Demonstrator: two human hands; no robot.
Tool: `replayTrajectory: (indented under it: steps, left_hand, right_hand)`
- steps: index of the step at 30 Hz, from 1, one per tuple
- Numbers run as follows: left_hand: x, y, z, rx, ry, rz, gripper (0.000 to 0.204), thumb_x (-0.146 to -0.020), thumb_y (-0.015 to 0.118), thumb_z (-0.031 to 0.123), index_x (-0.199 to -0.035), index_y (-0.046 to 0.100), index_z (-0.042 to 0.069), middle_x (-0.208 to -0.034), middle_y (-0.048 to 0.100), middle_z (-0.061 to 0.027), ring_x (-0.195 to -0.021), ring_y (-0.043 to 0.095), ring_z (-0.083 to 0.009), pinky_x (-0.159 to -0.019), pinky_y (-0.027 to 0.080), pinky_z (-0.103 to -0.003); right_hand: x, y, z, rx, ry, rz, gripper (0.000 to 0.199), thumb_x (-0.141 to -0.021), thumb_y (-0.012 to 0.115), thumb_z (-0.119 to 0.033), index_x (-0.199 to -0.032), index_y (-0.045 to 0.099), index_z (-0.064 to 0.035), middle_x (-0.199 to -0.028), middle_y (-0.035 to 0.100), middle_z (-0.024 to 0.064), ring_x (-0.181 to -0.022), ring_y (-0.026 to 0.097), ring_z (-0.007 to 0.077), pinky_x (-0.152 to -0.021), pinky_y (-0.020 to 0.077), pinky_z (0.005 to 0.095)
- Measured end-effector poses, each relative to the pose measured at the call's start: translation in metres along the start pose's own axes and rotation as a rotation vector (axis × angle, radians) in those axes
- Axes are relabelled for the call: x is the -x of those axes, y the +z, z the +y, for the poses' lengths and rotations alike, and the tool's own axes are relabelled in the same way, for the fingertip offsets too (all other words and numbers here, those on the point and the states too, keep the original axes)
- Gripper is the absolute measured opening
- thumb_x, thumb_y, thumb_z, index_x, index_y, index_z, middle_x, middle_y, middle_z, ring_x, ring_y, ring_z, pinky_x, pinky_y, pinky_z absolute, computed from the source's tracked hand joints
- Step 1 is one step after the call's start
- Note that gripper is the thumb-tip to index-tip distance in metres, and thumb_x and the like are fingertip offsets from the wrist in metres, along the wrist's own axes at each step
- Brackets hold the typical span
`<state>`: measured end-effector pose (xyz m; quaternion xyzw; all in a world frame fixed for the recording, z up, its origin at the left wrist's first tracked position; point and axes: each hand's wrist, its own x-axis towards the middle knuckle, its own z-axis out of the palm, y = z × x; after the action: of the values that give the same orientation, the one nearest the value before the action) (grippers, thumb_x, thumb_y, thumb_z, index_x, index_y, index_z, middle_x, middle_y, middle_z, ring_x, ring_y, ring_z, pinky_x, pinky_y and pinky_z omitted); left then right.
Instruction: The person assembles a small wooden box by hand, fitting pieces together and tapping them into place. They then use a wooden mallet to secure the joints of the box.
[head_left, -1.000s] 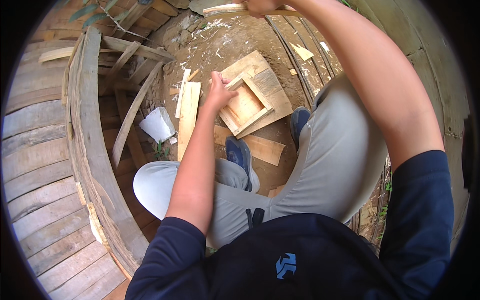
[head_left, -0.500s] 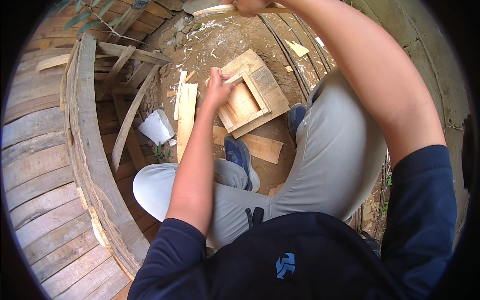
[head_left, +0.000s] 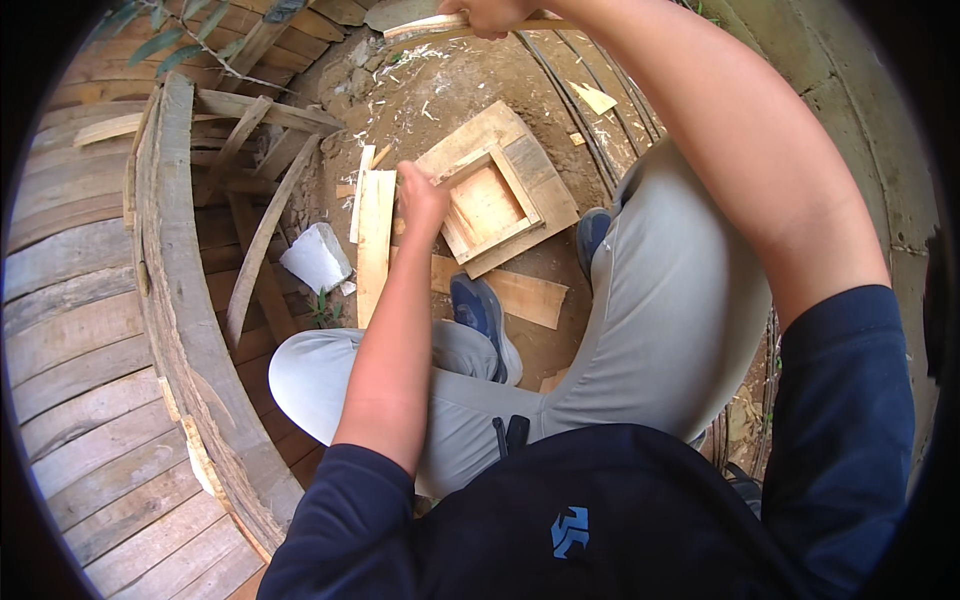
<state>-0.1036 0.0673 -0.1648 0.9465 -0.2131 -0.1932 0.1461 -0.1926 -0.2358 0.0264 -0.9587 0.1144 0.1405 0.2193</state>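
At the top edge, my right hand (head_left: 497, 14) is closed around a long, pale, rough-edged wooden strip (head_left: 418, 33), held above the ground. My left hand (head_left: 424, 202) is beside the left side of a small rectangular wooden frame (head_left: 516, 186). Its fingers are curled, and whatever may be in them is hidden. The frame lies on a wider, weathered wooden board (head_left: 552, 182), tilted in front of my feet. Whether the left hand touches the frame cannot be made out.
Loose planks (head_left: 374, 235) lie left of the frame, and another flat plank (head_left: 525, 293) lies below it. A white stone block (head_left: 317, 257) sits by a slatted wooden structure (head_left: 180, 300). Wood shavings dot the dirt; thin dark rods (head_left: 570, 95) run along the right.
My left hand has drawn back from the frame's upper corner, moving left and toward me, and its fingers have curled in. My right hand has shifted slightly left with the strip.
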Motion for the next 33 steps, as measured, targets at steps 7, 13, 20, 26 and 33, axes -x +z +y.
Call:
replayTrajectory:
  steps: [7, 13, 20, 26, 33]
  left_hand:
    - [0.016, 0.007, -0.016, 0.234, -0.272, 0.075, 0.078, -0.072, 0.086, 0.011, -0.126, 0.036, -0.013, -0.119, 0.061, -0.0299, -0.107, 0.068, -0.034, -0.087, 0.057, -0.04]
    - [0.032, -0.008, 0.012, 0.352, -0.204, 0.097, 0.079, -0.074, 0.083, 0.017, -0.13, 0.035, -0.011, -0.121, 0.059, -0.0277, -0.114, 0.063, -0.0349, -0.1, 0.05, -0.041]
    - [0.017, -0.002, 0.012, 0.434, -0.237, 0.09, 0.085, -0.073, 0.083, 0.014, -0.136, 0.031, -0.01, -0.123, 0.059, -0.0248, -0.112, 0.062, -0.0311, -0.098, 0.05, -0.04]
    - [0.005, 0.004, -0.013, 0.583, -0.149, 0.018, 0.083, -0.074, 0.081, 0.009, -0.136, 0.028, -0.008, -0.125, 0.059, -0.0245, -0.109, 0.063, -0.0294, -0.097, 0.05, -0.039]
    - [0.013, -0.005, 0.012, 0.779, 0.167, -0.021, 0.068, -0.075, 0.082, 0.003, -0.118, 0.03, 0.007, -0.118, 0.06, -0.0181, -0.1, 0.063, -0.0205, -0.088, 0.053, -0.034]
  right_hand:
    - [-0.01, 0.001, 0.01, -0.005, -0.001, -0.002, 0.029, -0.081, 0.06, -0.011, -0.107, 0.072, -0.0051, -0.093, 0.074, 0.0141, -0.086, 0.07, 0.0295, -0.072, 0.0528, 0.0459]
    - [-0.011, 0.002, 0.003, 0.076, -0.019, -0.029, 0.029, -0.08, 0.06, -0.01, -0.105, 0.072, -0.004, -0.092, 0.074, 0.014, -0.084, 0.07, 0.0298, -0.072, 0.0532, 0.0466]
    - [-0.013, 0.006, 0.015, -0.015, -0.035, 0.016, 0.031, -0.08, 0.06, -0.01, -0.108, 0.072, -0.0059, -0.096, 0.074, 0.0135, -0.088, 0.07, 0.0288, -0.074, 0.0533, 0.0458]
    - [-0.008, -0.001, 0.001, 0.093, -0.002, -0.004, 0.033, -0.08, 0.06, -0.009, -0.111, 0.071, -0.007, -0.096, 0.074, 0.0138, -0.09, 0.069, 0.0292, -0.075, 0.0533, 0.0453]
    - [0.003, -0.003, 0.001, 0.006, -0.04, 0.017, 0.032, -0.08, 0.059, -0.009, -0.11, 0.071, -0.0063, -0.096, 0.074, 0.0157, -0.088, 0.069, 0.0303, -0.073, 0.0528, 0.046]
